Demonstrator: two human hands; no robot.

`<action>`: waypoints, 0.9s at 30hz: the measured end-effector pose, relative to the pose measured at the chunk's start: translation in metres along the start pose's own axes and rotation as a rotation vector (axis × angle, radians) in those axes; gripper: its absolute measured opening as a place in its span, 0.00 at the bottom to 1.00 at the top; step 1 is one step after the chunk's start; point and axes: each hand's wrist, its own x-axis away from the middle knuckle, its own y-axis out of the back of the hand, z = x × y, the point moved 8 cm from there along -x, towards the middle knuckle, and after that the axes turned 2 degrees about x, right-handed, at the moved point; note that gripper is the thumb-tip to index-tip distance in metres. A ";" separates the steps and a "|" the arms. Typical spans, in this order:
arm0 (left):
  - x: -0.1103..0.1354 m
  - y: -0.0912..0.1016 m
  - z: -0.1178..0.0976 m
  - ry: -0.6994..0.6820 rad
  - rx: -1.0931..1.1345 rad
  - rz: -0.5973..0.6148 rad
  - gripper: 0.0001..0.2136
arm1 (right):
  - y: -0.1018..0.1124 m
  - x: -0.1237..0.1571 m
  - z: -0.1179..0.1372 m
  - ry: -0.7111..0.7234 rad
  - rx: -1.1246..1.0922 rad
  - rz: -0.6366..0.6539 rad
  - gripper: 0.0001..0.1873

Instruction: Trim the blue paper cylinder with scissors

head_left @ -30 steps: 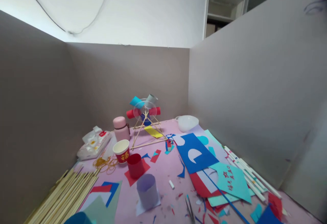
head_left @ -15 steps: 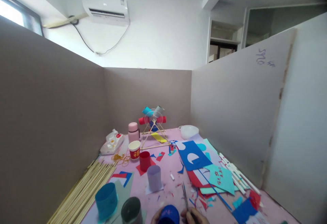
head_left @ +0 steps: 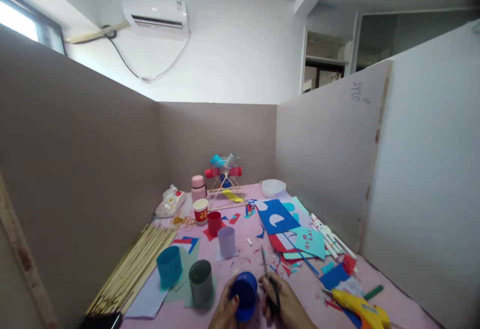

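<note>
My left hand (head_left: 226,306) is wrapped round a dark blue paper cylinder (head_left: 247,281), its open end tilted towards me. In my right hand (head_left: 288,301) are scissors (head_left: 264,261) with black handles, the blades pointing away from me and held just right of the cylinder. Left of my hands, a dark grey paper cylinder (head_left: 201,284) and a teal paper cylinder (head_left: 168,266) stand on paper sheets. Further off stand a lilac paper cylinder (head_left: 226,242) and a red paper cylinder (head_left: 214,224).
Bamboo sticks (head_left: 137,264) lie along the left partition. A yellow glue gun (head_left: 360,309) lies front right, below paper sheets (head_left: 277,219) and white rolled sticks (head_left: 332,236). At the back stand a stick-framed wheel (head_left: 225,181), pink bottle (head_left: 198,188), paper cup (head_left: 200,211) and bowl (head_left: 273,188).
The view has shifted, bringing more of my hands, the table front and the yellow glue gun into sight. My hands still hold the cylinder and the scissors.
</note>
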 end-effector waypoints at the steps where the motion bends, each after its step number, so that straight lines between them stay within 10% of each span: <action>1: 0.000 -0.002 -0.001 -0.015 -0.004 0.003 0.14 | -0.001 0.001 0.002 0.006 -0.005 0.005 0.34; 15: 0.029 -0.044 -0.027 0.027 0.111 0.062 0.19 | 0.022 0.019 0.036 -0.034 -0.336 -0.039 0.27; 22: 0.035 -0.066 -0.049 -0.067 0.178 0.252 0.25 | -0.019 0.021 0.034 -0.117 -0.472 0.128 0.30; 27: 0.037 -0.066 -0.048 -0.069 0.191 0.242 0.23 | 0.038 -0.019 0.058 0.117 -0.525 -0.190 0.22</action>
